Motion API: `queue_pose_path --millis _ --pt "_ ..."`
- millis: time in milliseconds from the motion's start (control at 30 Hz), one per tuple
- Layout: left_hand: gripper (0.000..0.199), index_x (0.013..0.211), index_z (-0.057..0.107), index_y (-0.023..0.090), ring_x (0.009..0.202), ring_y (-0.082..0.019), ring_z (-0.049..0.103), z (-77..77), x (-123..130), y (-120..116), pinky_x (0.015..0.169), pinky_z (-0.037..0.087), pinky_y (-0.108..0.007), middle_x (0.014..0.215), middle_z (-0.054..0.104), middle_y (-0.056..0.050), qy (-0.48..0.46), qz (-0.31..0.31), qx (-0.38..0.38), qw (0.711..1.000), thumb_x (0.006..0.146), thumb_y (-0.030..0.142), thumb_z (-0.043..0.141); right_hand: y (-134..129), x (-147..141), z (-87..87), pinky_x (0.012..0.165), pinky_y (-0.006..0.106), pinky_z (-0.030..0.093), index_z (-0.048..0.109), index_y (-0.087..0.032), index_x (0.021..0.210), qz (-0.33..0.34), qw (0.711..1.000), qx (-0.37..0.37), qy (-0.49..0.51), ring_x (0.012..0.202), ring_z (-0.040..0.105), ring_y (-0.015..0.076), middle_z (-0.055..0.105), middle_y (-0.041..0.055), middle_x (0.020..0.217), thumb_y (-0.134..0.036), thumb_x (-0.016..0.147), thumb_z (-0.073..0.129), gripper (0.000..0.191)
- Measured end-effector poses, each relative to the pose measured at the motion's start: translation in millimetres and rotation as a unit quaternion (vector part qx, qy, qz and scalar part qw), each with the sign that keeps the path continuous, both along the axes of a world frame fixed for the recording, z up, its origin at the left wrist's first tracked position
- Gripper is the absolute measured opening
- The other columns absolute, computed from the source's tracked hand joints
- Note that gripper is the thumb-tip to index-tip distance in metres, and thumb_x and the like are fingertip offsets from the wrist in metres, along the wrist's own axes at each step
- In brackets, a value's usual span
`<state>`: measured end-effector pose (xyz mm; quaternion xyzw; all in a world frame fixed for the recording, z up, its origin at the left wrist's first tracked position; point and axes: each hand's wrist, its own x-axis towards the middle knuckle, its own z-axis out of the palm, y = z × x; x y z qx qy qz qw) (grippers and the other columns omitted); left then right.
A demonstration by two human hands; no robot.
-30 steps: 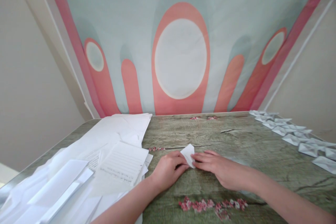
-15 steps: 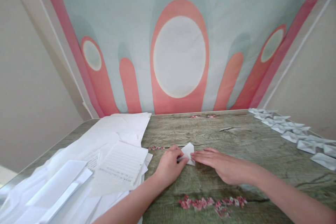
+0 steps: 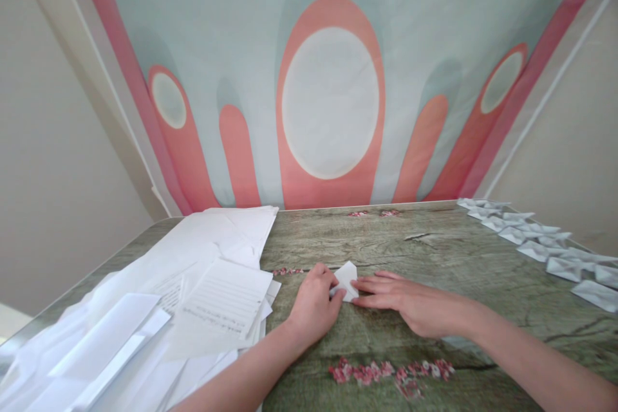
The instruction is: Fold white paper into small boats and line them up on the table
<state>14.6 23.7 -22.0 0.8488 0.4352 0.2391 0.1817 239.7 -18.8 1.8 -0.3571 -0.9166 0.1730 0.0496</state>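
Your left hand [image 3: 313,306] pinches folded paper [image 3: 347,275] on wood-grain table [image 3: 386,248]; your right hand [image 3: 418,309], fingers outstretched, touches right edge. Sheet likely light, easily crumpled; best held along folds.

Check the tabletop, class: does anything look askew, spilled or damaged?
The loose papers on the left of the table look untidy, overlapping at uneven angles, while the folded paper pieces on the right sit in fairly neat rows. I see no spill or clear damage.
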Motion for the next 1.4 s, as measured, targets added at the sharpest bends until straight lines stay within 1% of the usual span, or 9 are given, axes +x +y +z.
queue_pose_path --millis 267,533,800,933,1033,1100,1233,1400 --pt "0.005 0.073 0.054 0.016 0.083 -0.019 0.051 1.1 4.4 0.3 0.077 0.042 -0.031 0.083 0.05 -0.004 0.03 0.016 0.0 0.999 0.078 0.017 0.054 1.8 -0.8 -0.5 0.111 0.044 0.014 0.032 -0.031 0.138 0.0 1.0 -0.028 -0.009 0.134 0.024 0.0178 0.026 -0.0001 0.148 0.009 0.058 0.037 0.09" --pt "0.005 0.075 0.054 0.016 0.084 -0.02 0.05 -1.2 5.6 -0.3 0.078 0.042 -0.032 0.084 0.049 -0.004 0.044 0.013 0.021 0.999 0.079 0.017 0.052 1.1 -2.3 1.2 0.11 0.044 0.016 0.033 -0.031 0.138 -0.003 1.0 -0.024 -0.012 0.134 0.025 0.0179 0.027 -0.0003 0.147 0.008 0.059 0.038 0.088" --pt "0.002 0.08 0.052 0.017 0.087 -0.02 0.049 -4.6 5.4 -0.7 0.081 0.042 -0.033 0.088 0.049 -0.005 0.022 0.01 0.021 0.999 0.079 0.016 0.053 0.7 -4.8 1.4 0.109 0.043 0.018 0.036 -0.028 0.137 -0.002 1.0 -0.016 -0.006 0.133 0.027 0.0181 0.03 0.0019 0.146 0.007 0.06 0.039 0.084" --pt "0.022 0.098 0.05 0.017 0.093 -0.02 0.049 -6.1 4.3 -0.6 0.085 0.041 -0.033 0.097 0.05 -0.006 0.001 0.005 0.011 1.0 0.077 0.015 0.054 -0.4 -6.6 0.2 0.109 0.042 0.019 0.038 -0.027 0.136 -0.008 1.0 -0.008 -0.015 0.133 0.027 0.0181 0.029 0.0026 0.146 0.006 0.06 0.04 0.084" --pt "0.029 0.107 0.048 0.02 0.098 -0.02 0.047 -4.3 2.5 -0.8 0.088 0.038 -0.034 0.103 0.05 -0.005 0.014 -0.001 0.015 1.0 0.079 0.016 0.055 -0.3 -7.2 -0.9 0.109 0.042 0.019 0.038 -0.028 0.136 -0.01 1.0 -0.009 -0.012 0.133 0.027 0.0185 0.029 0.0023 0.146 0.006 0.06 0.041 0.083" --pt "0.03 0.108 0.049 0.023 0.1 -0.021 0.047 -2.0 0.9 -0.6 0.09 0.036 -0.035 0.106 0.05 -0.004 0.036 0.004 0.023 0.999 0.079 0.021 0.057 0.4 -7.0 -2.0 0.109 0.041 0.019 0.038 -0.028 0.136 -0.01 1.0 -0.007 -0.009 0.133 0.028 0.0184 0.029 0.0021 0.146 0.006 0.06 0.041 0.083" --pt "0.031 0.105 0.052 0.026 0.101 -0.023 0.046 0.8 -1.5 1.1 0.087 0.035 -0.037 0.106 0.052 -0.002 0.072 0.035 0.03 0.996 0.076 0.031 0.062 1.4 -6.8 -3.2 0.109 0.04 0.019 0.041 -0.027 0.134 -0.01 1.0 -0.005 -0.01 0.132 0.029 0.0183 0.03 0.0027 0.146 0.005 0.062 0.042 0.079" --pt "0.032 0.104 0.053 0.028 0.101 -0.023 0.045 1.6 -2.2 2.0 0.085 0.034 -0.036 0.107 0.053 -0.001 0.078 0.044 0.031 0.996 0.075 0.034 0.063 0.1 -7.9 -1.6 0.108 0.039 0.02 0.043 -0.027 0.133 -0.017 1.0 -0.005 0.0 0.131 0.032 0.0189 0.032 0.0026 0.145 0.006 0.062 0.042 0.078"
